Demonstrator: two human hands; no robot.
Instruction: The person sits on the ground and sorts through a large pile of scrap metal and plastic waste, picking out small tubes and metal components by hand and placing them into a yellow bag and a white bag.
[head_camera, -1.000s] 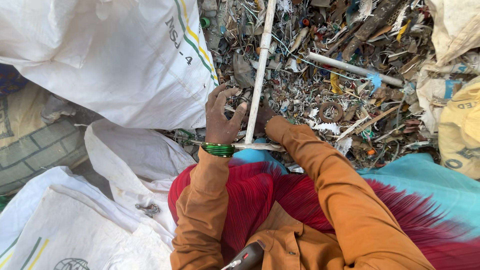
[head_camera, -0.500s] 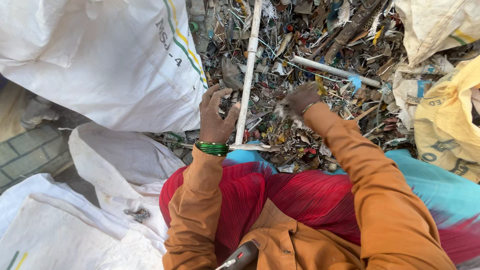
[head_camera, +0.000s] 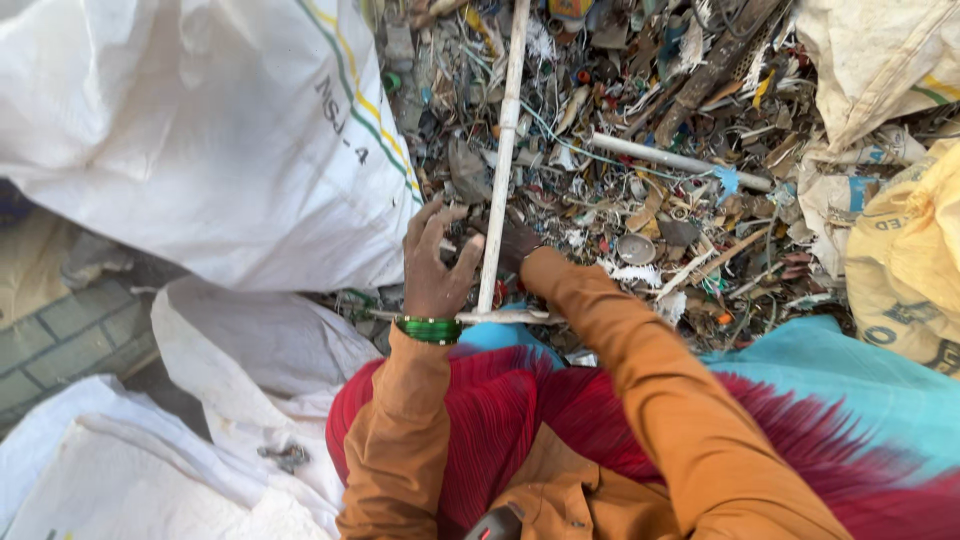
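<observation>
Head view, right hand (head_camera: 515, 245) mostly hidden behind white pipe (head_camera: 500, 160), grip unclear

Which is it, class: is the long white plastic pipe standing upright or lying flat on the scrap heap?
Lying flat. The long white plastic pipe stretches across the scrap heap, its near end between both hands.

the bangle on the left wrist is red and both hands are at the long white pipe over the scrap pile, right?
Not quite: the bangle on the left hand wrist is green, as the head view shows. Both hands, the right hand too, are at the long white pipe over the scrap pile.
</observation>
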